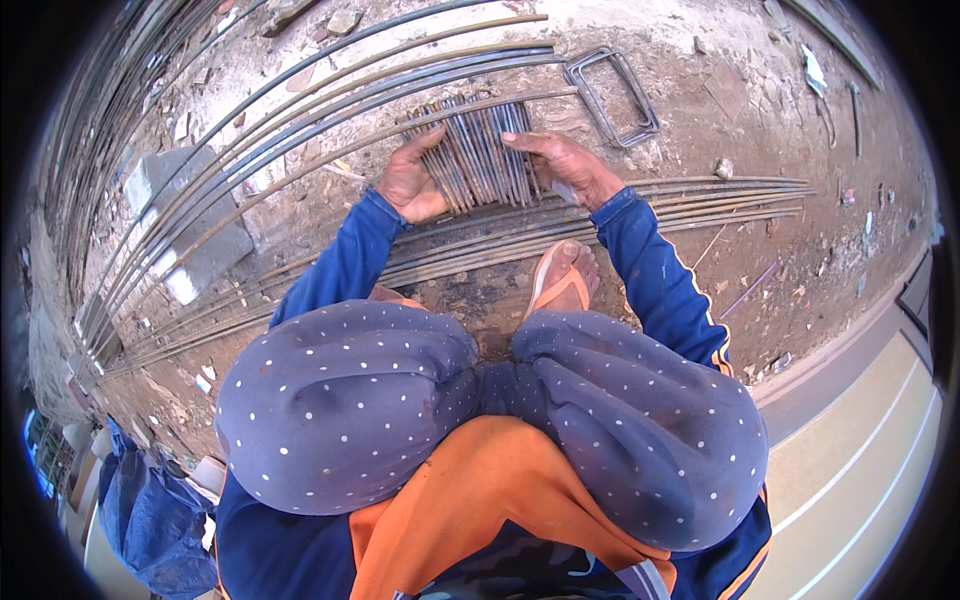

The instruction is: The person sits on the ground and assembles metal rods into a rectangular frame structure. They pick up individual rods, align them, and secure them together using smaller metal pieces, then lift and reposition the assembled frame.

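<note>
1. Dark metal bundle (480,155), many thin bars packed side by side, sits between both hands, near the front of the sandalled foot (566,288).
2. Left hand (412,182): holds the bundle's left side, thumb uppermost.
3. Right hand (572,168): holds its right side, thumb at the upper edge.
4. Rectangular metal frames (640,134) lie just beyond the right hand.

This looks like a building site, with long metal bars (500,65) laid across littered dirt ground (800,250).
</note>
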